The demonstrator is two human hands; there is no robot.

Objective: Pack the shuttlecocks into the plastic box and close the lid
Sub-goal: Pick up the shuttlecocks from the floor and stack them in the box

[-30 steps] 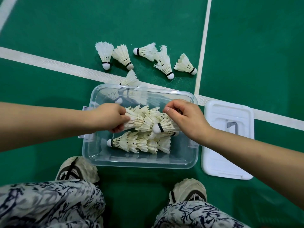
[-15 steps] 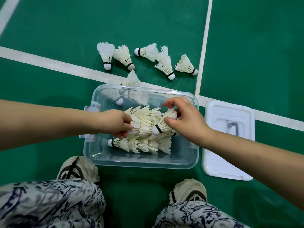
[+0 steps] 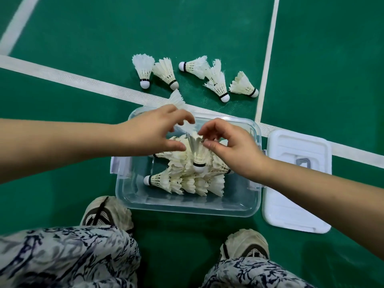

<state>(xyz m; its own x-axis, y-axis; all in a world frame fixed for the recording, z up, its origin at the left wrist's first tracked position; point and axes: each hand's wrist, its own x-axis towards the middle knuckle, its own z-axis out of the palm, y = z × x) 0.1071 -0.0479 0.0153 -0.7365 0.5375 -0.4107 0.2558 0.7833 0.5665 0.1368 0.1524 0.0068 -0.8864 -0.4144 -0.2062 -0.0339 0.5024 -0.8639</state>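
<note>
Top shuttlecock [image 3: 197, 153] being seated on the pile in the plastic box [image 3: 187, 207]

It lies mid-box, cork toward the box's near wall and skirt toward the far wall. The right hand [image 3: 231, 147] pinches the skirt rim from the box's right side. The left hand [image 3: 154, 132] curls at it from the left, grip unclear. Loose shuttlecocks [image 3: 166, 72] lie beyond the box.

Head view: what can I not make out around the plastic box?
Head view:
- Count in the plastic box: shuttlecocks overlap; left hand, right hand cover some.
- Shuttlecock behind the box: left hand hides its cork.
- Grey handle on lid: right forearm covers part.
- Grip on top shuttlecock: feathers blurred.
</note>
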